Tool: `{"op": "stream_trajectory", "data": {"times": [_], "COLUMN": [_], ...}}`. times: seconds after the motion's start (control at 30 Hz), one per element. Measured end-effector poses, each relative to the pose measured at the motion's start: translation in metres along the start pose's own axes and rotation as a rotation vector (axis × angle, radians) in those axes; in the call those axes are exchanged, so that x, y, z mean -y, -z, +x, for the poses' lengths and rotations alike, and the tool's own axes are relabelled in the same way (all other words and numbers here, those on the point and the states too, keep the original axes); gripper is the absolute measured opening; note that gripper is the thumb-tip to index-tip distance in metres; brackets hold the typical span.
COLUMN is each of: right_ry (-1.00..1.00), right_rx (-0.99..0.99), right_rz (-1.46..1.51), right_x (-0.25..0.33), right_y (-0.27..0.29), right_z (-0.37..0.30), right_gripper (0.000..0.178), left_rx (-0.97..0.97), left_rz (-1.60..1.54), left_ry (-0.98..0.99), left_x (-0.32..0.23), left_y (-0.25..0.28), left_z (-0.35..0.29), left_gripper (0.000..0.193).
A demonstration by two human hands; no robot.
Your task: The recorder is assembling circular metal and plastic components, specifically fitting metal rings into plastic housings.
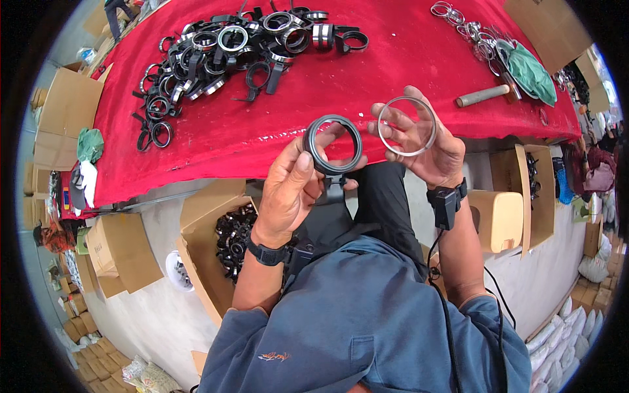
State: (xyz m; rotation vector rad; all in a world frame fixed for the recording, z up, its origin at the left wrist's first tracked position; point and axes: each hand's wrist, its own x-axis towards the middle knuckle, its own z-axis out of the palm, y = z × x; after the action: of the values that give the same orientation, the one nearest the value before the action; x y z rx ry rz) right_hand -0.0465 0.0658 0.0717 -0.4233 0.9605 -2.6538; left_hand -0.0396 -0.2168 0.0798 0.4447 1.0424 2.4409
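My left hand (286,190) grips a thick black ring (358,145) by its left side, thumb in front and fingers behind. Pinched in my right hand (429,147) is a thin silver metal ring (406,154), its open middle showing the fingers behind it. The two rings are held up side by side, a small gap apart, over the near edge of a table with a red cloth (373,78). Beyond my left hand lies a heap of black and silver rings (213,62), some with black strips or tabs.
Thin metal rings (485,49) lie at the far right beside a green bag (534,72) and a grey rod (481,96). Left of my lap stands a cardboard box (196,223) holding black parts (232,239). A tan block-like seat (501,219) is at the right.
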Motion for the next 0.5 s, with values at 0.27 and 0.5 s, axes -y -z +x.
{"op": "stream_trajectory", "data": {"times": [0.27, 0.5], "right_ry": [0.106, 0.05], "right_rx": [0.366, 0.186], "right_rz": [0.16, -0.037], "right_x": [-0.003, 0.008], "right_y": [-0.008, -0.023], "right_z": [-0.004, -0.014], "right_gripper": [0.072, 0.035], "left_rx": [-0.053, 0.017], "left_rz": [0.046, 0.043], "left_ry": [-0.046, -0.057], "left_x": [-0.007, -0.007], "left_y": [-0.017, -0.022], "left_z": [-0.002, -0.001], "left_gripper": [0.071, 0.093]}}
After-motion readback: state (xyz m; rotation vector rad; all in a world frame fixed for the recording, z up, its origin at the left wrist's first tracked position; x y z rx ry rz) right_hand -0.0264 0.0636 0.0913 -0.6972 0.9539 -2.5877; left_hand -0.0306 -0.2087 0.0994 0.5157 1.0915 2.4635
